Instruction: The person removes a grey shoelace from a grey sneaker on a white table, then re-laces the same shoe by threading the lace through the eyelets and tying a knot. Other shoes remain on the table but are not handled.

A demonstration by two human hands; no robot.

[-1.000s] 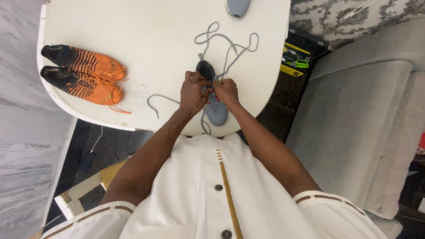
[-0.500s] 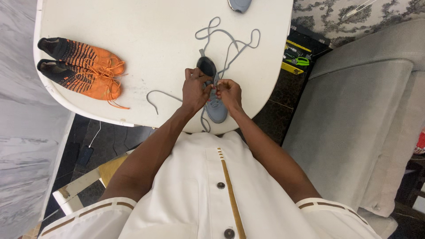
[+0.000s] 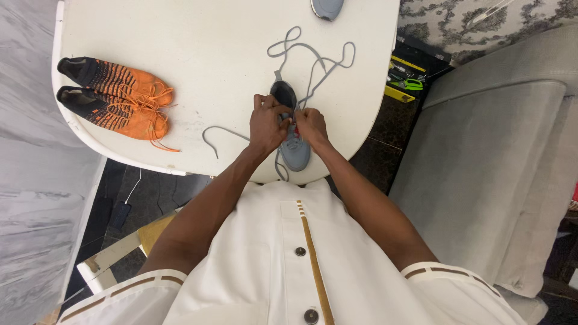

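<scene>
A grey sneaker (image 3: 294, 151) lies on the white round table (image 3: 205, 54), toe toward me, near the front edge. My left hand (image 3: 268, 123) and my right hand (image 3: 310, 126) meet over its middle, fingers pinched on the grey shoelace (image 3: 313, 60). The lace loops away across the table behind the shoe, and one end trails to the left of my left wrist. Both hands cover the shoe's eyelets.
A pair of orange and black shoes (image 3: 114, 102) lies at the table's left edge. Another grey shoe (image 3: 327, 7) pokes in at the top. A grey sofa (image 3: 494, 156) stands to the right, with green and yellow items (image 3: 406, 81) on the dark floor.
The hands stay on the shoe with small finger movements. The view has shifted slightly; the shoes have not moved on the table.
</scene>
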